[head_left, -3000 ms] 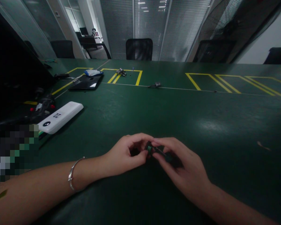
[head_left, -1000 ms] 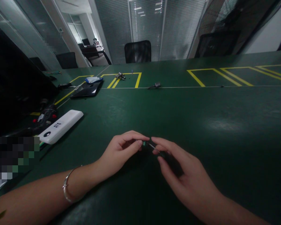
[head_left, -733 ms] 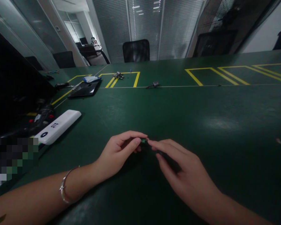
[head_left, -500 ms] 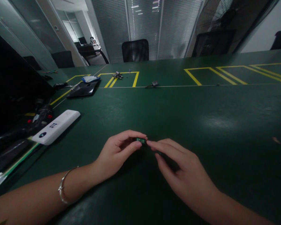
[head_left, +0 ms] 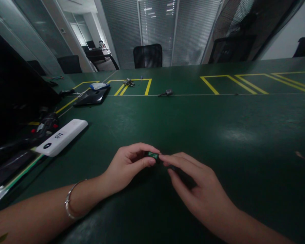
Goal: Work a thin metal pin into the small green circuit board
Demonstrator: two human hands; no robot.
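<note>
My left hand (head_left: 128, 166) pinches a small green circuit board (head_left: 153, 155) between thumb and fingertips, just above the green table (head_left: 142, 122). Pale markings show on the board's near face. At the board's right end are the fingertips of my right hand (head_left: 195, 183), touching it or very close. Between the right thumb and fingers there is something small and dark, mostly hidden, that I cannot make out. A thin silver bracelet (head_left: 68, 203) circles my left wrist.
To the left lies a white power bank (head_left: 63, 137) with a cable, beside dark gear (head_left: 47, 127). Farther back are a black flat case (head_left: 91, 96) with a blue-white packet (head_left: 99, 86), metal parts (head_left: 128, 82) and a small motor-like part (head_left: 168, 92). Yellow tape marks the table.
The green circuit board has tilted in my left fingers, so more of its marked face shows. Both hands stay nearly in place; the whole view has shifted slightly.
</note>
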